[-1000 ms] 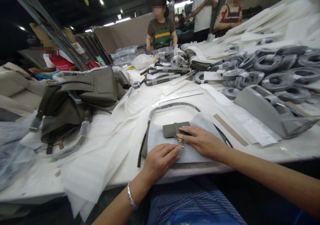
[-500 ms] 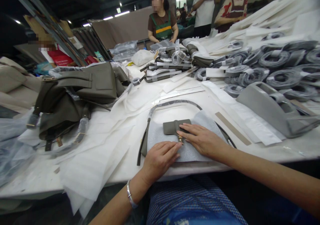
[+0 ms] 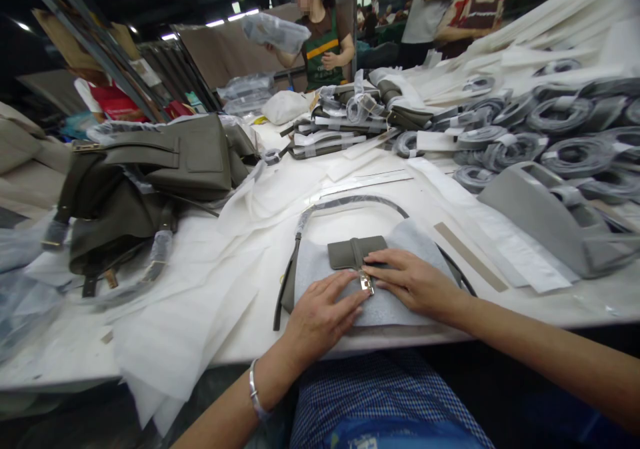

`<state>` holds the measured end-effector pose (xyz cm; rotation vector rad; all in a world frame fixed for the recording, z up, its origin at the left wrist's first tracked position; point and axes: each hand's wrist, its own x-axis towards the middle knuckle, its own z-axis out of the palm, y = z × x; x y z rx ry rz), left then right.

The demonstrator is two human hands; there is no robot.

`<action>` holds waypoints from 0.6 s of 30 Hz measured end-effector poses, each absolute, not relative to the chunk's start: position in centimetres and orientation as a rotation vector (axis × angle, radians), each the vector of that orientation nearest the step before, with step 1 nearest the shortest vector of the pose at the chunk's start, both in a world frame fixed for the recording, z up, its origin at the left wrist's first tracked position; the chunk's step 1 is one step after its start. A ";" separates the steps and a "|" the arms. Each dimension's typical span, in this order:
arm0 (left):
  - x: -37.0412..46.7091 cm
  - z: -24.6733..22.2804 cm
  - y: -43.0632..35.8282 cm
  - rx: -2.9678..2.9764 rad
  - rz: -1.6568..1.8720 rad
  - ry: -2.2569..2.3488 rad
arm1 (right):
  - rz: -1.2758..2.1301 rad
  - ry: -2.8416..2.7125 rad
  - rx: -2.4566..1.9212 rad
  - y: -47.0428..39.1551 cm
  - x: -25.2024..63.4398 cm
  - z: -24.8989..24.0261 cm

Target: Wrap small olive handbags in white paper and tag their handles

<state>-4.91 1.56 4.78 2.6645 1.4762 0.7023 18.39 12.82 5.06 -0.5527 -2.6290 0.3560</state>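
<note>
A bag with a wrapped dark handle [image 3: 367, 200] lies before me, light grey sheet [image 3: 313, 262] over its body. On the sheet rests a small olive leather piece [image 3: 343, 254], a gold metal clasp [image 3: 367, 282] at its lower end. My left hand [image 3: 325, 309] touches the clasp from the left, its thumb and index fingertips at the metal. My right hand [image 3: 417, 282] lies on the right side, fingers extended over the leather and the clasp's upper edge.
Olive bags [image 3: 195, 156] lie at left beside white sheets [image 3: 185, 322]. Coiled wrapped straps [image 3: 560, 116] and a grey bag [image 3: 545, 222] stand at right. Across the table a person in a green apron [image 3: 323, 56] holds a plastic-wrapped bundle [image 3: 275, 32].
My left fingers have spread and shifted around the clasp, which shows more fully. My right hand has moved slightly right and down. The person opposite has lifted a wrapped bundle.
</note>
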 end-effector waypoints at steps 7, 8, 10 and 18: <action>-5.0 5.3 2.1 2.585 0.520 1.476 | 0.424 -2.721 -0.647 12.9 17.4 6.4; -5.0 5.3 2.2 2.580 0.501 1.459 | 0.411 -2.731 -0.652 12.8 17.3 6.4; -5.0 5.5 2.2 2.571 0.472 1.428 | 0.385 -2.745 -0.662 12.5 17.2 6.3; -4.9 6.9 2.3 2.477 0.436 1.404 | 0.383 -2.766 -0.716 11.8 17.0 6.1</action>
